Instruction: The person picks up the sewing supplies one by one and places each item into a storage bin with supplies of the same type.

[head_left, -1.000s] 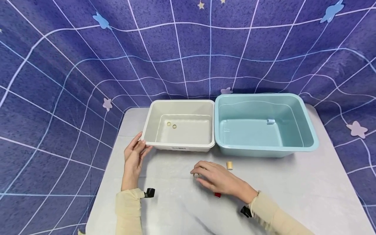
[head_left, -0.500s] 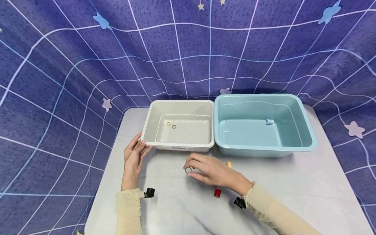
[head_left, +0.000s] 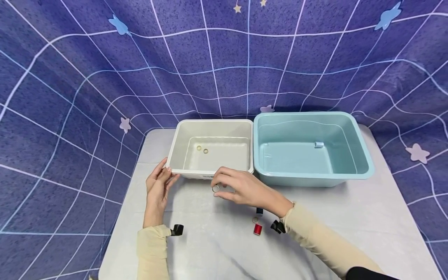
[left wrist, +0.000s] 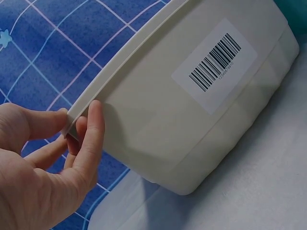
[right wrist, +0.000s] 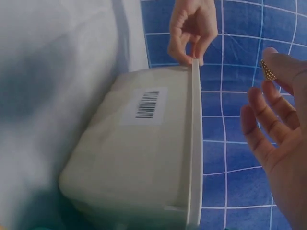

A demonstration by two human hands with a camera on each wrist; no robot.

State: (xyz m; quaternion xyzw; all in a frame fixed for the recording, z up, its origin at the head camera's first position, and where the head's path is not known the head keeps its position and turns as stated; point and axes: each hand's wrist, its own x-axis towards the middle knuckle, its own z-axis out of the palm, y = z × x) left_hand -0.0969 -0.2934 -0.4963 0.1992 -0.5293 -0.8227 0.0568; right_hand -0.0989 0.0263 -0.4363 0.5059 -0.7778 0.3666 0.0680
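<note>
My left hand point(head_left: 157, 194) pinches the near left corner of a white plastic bin point(left wrist: 144, 124) between thumb and fingers at its rim. Just in front of that bin's near side, my right hand point(head_left: 245, 188) holds a ring point(head_left: 216, 188) between thumb and fingertips. In the right wrist view the ring point(right wrist: 267, 70) looks gold and textured, and the other fingers are loosely bent. Two more rings point(head_left: 205, 151) lie on the white bin's floor. Below my right wrist a red thread spool point(head_left: 257, 230), another ring point(head_left: 255, 219) and a dark spool point(head_left: 259, 211) are on the table.
A larger light-blue bin point(head_left: 311, 177) stands against the white one on the right, with a pale blue spool point(head_left: 319, 144) inside. A purple patterned curtain point(head_left: 224, 58) rises behind both bins. The pale table point(head_left: 196, 249) extends in front.
My right hand has lifted the ring and moved left and away from me, toward the white bin. The tan spool is now hidden; the dark spool and loose ring have come into view.
</note>
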